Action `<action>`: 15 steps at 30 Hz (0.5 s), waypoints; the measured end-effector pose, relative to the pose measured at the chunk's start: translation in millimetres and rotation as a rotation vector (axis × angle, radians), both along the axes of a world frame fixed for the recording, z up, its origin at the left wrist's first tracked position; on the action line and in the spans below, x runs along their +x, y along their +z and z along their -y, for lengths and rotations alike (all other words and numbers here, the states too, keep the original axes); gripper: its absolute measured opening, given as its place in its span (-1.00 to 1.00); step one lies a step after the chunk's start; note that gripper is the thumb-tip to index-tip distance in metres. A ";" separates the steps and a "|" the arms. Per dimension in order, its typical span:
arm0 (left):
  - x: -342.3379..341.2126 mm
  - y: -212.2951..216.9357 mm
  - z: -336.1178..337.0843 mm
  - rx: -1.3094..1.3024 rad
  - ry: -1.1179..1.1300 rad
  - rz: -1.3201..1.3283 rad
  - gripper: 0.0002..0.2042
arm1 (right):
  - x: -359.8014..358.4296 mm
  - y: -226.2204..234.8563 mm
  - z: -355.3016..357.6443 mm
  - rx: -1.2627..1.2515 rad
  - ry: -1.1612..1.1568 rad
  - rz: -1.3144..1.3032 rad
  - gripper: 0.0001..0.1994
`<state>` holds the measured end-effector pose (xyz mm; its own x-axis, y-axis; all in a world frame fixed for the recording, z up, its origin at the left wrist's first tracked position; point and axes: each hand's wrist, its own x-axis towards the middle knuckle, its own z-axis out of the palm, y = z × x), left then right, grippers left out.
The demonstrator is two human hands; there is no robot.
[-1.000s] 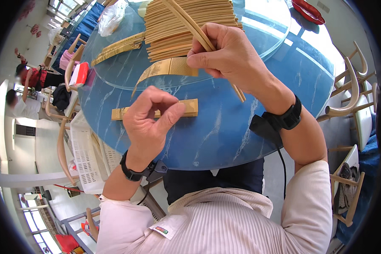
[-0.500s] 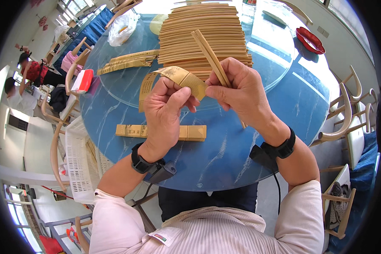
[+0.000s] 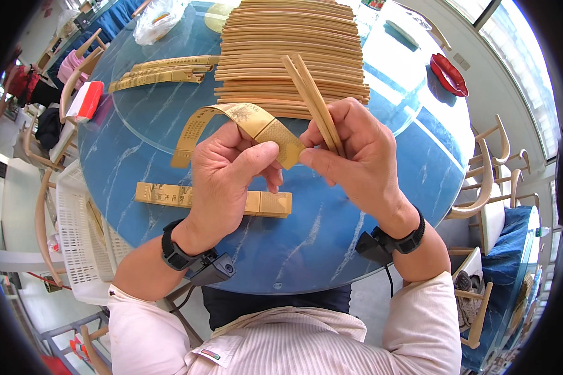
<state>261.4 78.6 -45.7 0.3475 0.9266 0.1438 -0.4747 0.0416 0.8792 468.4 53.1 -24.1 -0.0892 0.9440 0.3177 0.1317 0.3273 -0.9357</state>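
Observation:
My left hand [image 3: 225, 175] pinches a curved gold paper chopstick sleeve [image 3: 241, 114] between thumb and fingers. Printed patterns run along the sleeve, and its far end bends down to the left. In my right hand [image 3: 363, 150], a pair of wooden chopsticks [image 3: 311, 94] leans up and to the left, while the thumb tip meets the sleeve's right end. Below my hands lies a stack of flat gold sleeves [image 3: 275, 204], partly covered by my left hand. Beyond them is a wide pile of wooden chopsticks [image 3: 291, 47]. Several gold sleeves [image 3: 162, 73] lie left of the pile.
Everything rests on a round blue marbled table [image 3: 313, 250] with a glass turntable. A clear plastic bag [image 3: 159, 22] and a red dish [image 3: 448, 75] stand toward the back. A white plastic basket [image 3: 81, 231] and a red-and-white packet [image 3: 86, 100] are at left. Wooden chairs surround the table.
The view has shifted, so the table sits farther left and higher. The left hand bends the sleeve into a wider arch; both hands keep their hold.

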 end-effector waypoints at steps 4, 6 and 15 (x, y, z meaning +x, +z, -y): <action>-6.9 0.6 -1.2 0.254 0.157 0.027 -0.80 | -0.2 0.3 1.7 0.041 -0.032 -0.106 -0.80; -7.1 1.6 -1.6 0.355 0.187 0.077 -0.77 | 2.2 -0.2 4.1 0.219 -0.105 0.048 -0.83; -23.4 2.0 -5.7 0.574 0.335 0.088 -0.71 | -0.7 4.7 7.2 0.562 -0.149 0.314 -0.78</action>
